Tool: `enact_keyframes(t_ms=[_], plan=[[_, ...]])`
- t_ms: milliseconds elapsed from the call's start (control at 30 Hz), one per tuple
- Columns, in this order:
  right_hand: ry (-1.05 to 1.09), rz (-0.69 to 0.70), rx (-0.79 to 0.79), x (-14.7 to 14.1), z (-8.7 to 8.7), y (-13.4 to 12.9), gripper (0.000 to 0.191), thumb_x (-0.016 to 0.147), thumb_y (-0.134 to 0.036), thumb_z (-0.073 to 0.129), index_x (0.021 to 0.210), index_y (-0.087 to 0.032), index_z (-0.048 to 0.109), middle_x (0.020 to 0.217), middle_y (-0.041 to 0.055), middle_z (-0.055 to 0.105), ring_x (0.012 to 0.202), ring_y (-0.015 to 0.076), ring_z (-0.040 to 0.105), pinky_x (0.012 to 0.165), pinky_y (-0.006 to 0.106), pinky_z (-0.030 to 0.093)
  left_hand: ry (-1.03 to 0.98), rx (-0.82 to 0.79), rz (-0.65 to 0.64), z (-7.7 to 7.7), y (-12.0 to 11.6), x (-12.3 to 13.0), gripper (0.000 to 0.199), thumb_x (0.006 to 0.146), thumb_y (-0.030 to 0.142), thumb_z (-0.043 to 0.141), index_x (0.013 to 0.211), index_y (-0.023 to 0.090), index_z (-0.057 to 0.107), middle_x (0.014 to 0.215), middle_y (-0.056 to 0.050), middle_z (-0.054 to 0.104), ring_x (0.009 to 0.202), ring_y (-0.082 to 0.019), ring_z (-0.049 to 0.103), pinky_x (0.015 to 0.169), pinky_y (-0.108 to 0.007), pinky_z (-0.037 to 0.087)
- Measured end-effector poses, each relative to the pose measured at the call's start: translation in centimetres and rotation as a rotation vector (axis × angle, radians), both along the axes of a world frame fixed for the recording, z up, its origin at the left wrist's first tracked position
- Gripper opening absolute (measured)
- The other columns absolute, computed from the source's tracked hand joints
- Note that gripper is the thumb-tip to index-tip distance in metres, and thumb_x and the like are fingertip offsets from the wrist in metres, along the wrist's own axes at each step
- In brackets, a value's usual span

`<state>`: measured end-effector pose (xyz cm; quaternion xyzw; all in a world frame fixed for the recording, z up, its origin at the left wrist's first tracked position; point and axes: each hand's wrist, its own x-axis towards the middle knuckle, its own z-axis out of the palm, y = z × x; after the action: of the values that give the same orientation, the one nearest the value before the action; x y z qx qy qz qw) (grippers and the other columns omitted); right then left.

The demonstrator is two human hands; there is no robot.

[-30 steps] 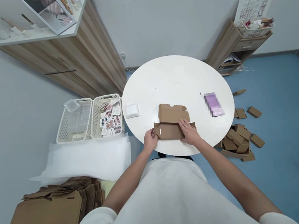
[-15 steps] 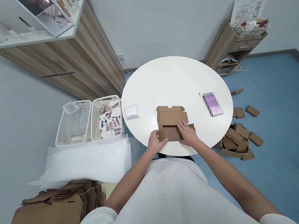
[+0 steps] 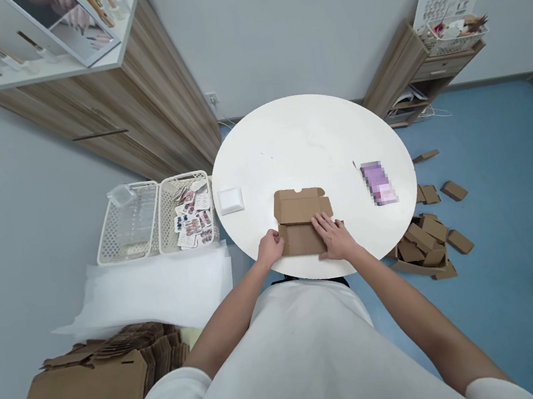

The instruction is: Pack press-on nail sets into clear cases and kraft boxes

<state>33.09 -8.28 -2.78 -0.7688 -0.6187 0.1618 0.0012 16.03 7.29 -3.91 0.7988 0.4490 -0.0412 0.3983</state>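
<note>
A brown cardboard box (image 3: 300,240), partly folded, lies near the front edge of the white round table (image 3: 306,132). Its notched lid panel (image 3: 301,207) is folded back flat, away from me. My left hand (image 3: 271,248) is closed on the box's left side, with its fingertips at the left wall. Across the right part of the box lies my right hand (image 3: 336,237), its fingers stretched toward the crease below the lid and its thumb near the front edge. Much of the right side flap is hidden under that hand.
On the table are a white packet (image 3: 231,200) and a blurred purple item (image 3: 379,183). Baskets (image 3: 185,212) and white sheets (image 3: 154,288) stand at left, above stacked flat cardboard (image 3: 80,397). Several folded boxes (image 3: 422,242) lie on the floor at right.
The box's front part looks flatter and its inside less shadowed. My left thumb has drawn back from the front edge to the left side. The right hand stays on the box's right part.
</note>
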Motion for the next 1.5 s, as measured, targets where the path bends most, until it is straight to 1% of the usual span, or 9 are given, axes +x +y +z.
enact_keyframes(t_ms=[267,400,533,767,900,1000,1067,1200,1500], plan=[[-0.013,0.008,-0.005,0.5,0.3,0.1,0.111,0.055,-0.051,0.065,0.138,-0.017,-0.002,0.144,0.0126,0.010,0.131,0.0311,0.006,0.098,0.050,0.019,0.101,0.152,-0.063,0.4,-0.5,1.2,0.017,0.075,0.021,0.047,0.092,0.018,0.048,0.074,-0.003,0.059,0.071,-0.018,0.056,0.061,-0.027,0.038],[-0.016,0.018,-0.003,1.1,0.2,0.0,0.108,0.057,-0.051,0.063,0.138,-0.018,0.000,0.144,0.0130,0.012,0.131,0.0312,0.007,0.098,0.050,0.019,-0.034,0.112,-0.125,1.4,-0.8,0.5,0.055,0.076,0.041,0.050,0.121,0.018,0.031,0.097,-0.006,0.056,0.075,-0.017,0.057,0.068,-0.028,0.042],[-0.011,0.028,0.008,1.4,-0.2,0.0,0.108,0.056,-0.052,0.063,0.138,-0.018,0.001,0.144,0.0125,0.012,0.131,0.0315,0.007,0.097,0.050,0.020,0.018,0.145,-0.356,2.6,-0.5,0.3,0.101,0.056,0.058,0.063,0.135,0.024,0.009,0.115,-0.010,0.045,0.092,-0.024,0.054,0.071,-0.031,0.042],[0.054,0.010,0.076,1.8,0.4,-0.9,0.101,0.060,-0.055,0.060,0.138,-0.019,0.006,0.144,0.0123,0.013,0.131,0.0308,0.007,0.099,0.049,0.019,0.179,0.160,-0.515,2.8,0.4,2.1,0.108,0.051,0.059,0.065,0.136,0.028,0.007,0.114,-0.009,0.044,0.099,-0.029,0.051,0.072,-0.033,0.042],[0.159,-0.351,0.250,2.1,-0.2,-3.2,0.081,0.071,-0.055,0.047,0.136,-0.018,0.016,0.142,0.0131,0.017,0.130,0.0302,0.014,0.099,0.048,0.024,0.133,0.151,-0.512,2.6,0.3,2.1,0.104,0.052,0.058,0.065,0.135,0.028,0.010,0.113,-0.009,0.045,0.097,-0.028,0.052,0.072,-0.032,0.042],[0.406,-0.809,0.297,1.7,-1.6,-4.9,0.073,0.076,-0.051,0.042,0.134,-0.012,0.020,0.134,0.0180,0.033,0.115,0.0288,0.042,0.089,0.043,0.039,0.085,0.128,-0.476,2.5,0.2,1.9,0.104,0.051,0.056,0.067,0.135,0.028,0.013,0.111,-0.009,0.046,0.098,-0.029,0.052,0.072,-0.032,0.042],[0.616,-0.958,0.293,1.3,-2.4,-5.5,0.070,0.074,-0.048,0.045,0.132,-0.014,0.025,0.127,0.0167,0.042,0.098,0.0256,0.055,0.080,0.041,0.046,0.061,0.106,-0.440,2.5,0.1,1.9,0.104,0.049,0.054,0.069,0.134,0.028,0.015,0.111,-0.009,0.046,0.099,-0.029,0.051,0.073,-0.031,0.041],[0.842,-0.953,0.337,0.2,-2.8,-4.9,0.060,0.070,-0.041,0.052,0.125,-0.019,0.037,0.115,0.0098,0.054,0.092,0.0213,0.057,0.077,0.037,0.048,0.046,0.062,-0.386,2.5,-0.1,1.9,0.102,0.047,0.049,0.073,0.133,0.028,0.021,0.110,-0.008,0.046,0.099,-0.028,0.051,0.075,-0.030,0.040],[0.725,-0.913,0.339,-0.9,-0.8,-2.5,0.051,0.069,-0.044,0.050,0.113,-0.017,0.048,0.102,0.0083,0.057,0.072,0.0164,0.055,0.064,0.032,0.046,0.060,0.083,-0.415,2.3,-0.3,2.1,0.108,0.047,0.053,0.072,0.135,0.028,0.015,0.109,-0.009,0.046,0.095,-0.028,0.052,0.072,-0.031,0.040]])
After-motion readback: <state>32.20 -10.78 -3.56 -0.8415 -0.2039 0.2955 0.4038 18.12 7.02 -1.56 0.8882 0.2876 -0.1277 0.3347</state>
